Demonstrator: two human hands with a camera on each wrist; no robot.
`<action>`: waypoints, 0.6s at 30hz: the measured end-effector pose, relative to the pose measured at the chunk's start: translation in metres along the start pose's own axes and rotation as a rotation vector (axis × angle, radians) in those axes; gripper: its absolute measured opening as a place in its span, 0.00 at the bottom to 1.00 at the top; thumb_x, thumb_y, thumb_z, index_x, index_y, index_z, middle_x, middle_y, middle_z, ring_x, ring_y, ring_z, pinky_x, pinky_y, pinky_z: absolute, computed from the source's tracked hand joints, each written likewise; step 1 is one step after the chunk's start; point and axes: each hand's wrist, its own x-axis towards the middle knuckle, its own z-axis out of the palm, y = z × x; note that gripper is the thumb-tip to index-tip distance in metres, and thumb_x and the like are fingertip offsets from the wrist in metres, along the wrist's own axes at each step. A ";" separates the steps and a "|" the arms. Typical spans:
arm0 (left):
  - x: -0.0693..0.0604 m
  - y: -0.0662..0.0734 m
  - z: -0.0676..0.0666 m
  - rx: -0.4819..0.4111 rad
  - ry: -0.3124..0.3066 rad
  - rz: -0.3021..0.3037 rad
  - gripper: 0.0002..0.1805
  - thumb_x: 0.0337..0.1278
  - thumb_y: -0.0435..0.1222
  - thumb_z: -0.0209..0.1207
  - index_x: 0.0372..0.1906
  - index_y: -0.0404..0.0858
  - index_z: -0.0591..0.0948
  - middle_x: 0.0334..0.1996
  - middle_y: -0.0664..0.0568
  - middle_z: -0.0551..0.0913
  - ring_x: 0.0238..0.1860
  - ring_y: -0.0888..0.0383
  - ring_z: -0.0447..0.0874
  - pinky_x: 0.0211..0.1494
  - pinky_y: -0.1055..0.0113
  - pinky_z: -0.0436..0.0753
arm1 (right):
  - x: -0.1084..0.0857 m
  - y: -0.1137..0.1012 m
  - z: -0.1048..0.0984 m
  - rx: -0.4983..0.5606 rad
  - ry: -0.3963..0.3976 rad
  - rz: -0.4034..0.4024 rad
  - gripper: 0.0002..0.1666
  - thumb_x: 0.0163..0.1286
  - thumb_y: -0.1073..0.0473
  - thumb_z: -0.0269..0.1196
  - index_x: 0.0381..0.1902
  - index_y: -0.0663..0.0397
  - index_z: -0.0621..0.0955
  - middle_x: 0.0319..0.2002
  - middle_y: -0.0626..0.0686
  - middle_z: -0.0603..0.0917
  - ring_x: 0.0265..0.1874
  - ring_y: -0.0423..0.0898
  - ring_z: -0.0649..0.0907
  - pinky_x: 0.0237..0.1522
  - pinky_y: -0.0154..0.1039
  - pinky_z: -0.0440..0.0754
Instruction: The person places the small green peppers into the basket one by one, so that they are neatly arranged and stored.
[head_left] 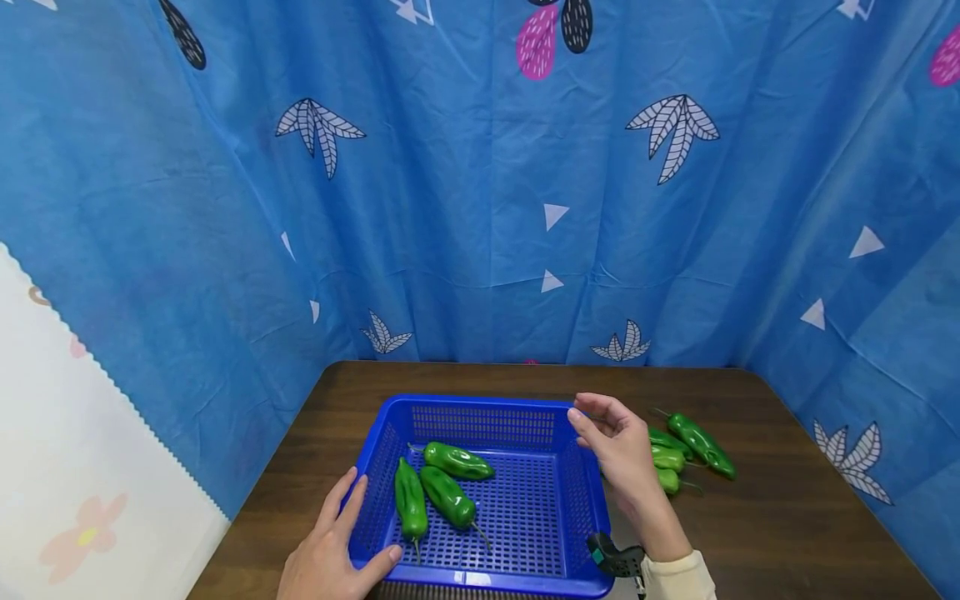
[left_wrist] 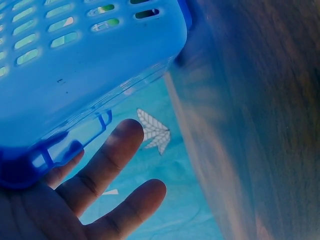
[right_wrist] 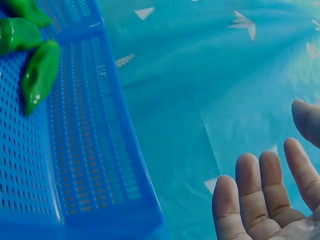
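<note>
A blue plastic basket (head_left: 510, 582) stands on the table with three green peppers (head_left: 447, 497) lying in its left half. My left hand (head_left: 326, 550) rests at the basket's left rim, its fingers spread and fairly straight along the outside wall. The left wrist view has the left fingers (left_wrist: 107, 165) just beside the basket wall. Above the right rim is my right hand (head_left: 626, 454), fingers loosely bent and nothing held. In the right wrist view its fingers (right_wrist: 252, 185) are apart from the basket. Several more green peppers (head_left: 701, 444) lie beyond the right hand, partly hidden by it.
The brown wooden table (head_left: 780, 517) extends to both sides of the basket. A blue patterned curtain (head_left: 480, 208) hangs behind and around it. At the left hangs a white cloth (head_left: 82, 450) with a flower print. A black strap device (head_left: 617, 557) sits at the right wrist.
</note>
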 end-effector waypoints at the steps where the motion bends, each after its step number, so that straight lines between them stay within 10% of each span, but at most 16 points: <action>1: 0.000 0.000 0.000 -0.003 0.001 0.002 0.59 0.43 0.73 0.63 0.78 0.46 0.61 0.78 0.56 0.54 0.53 0.47 0.85 0.25 0.61 0.76 | -0.002 0.000 -0.004 -0.002 0.015 0.002 0.25 0.68 0.49 0.68 0.58 0.53 0.79 0.50 0.47 0.83 0.43 0.41 0.85 0.45 0.36 0.85; 18: 0.001 0.000 -0.002 -0.009 -0.037 -0.018 0.60 0.43 0.74 0.62 0.79 0.48 0.60 0.79 0.57 0.53 0.55 0.46 0.84 0.26 0.59 0.76 | -0.010 0.033 -0.062 -0.079 0.192 0.110 0.30 0.67 0.42 0.68 0.60 0.53 0.79 0.43 0.32 0.82 0.40 0.31 0.84 0.41 0.31 0.85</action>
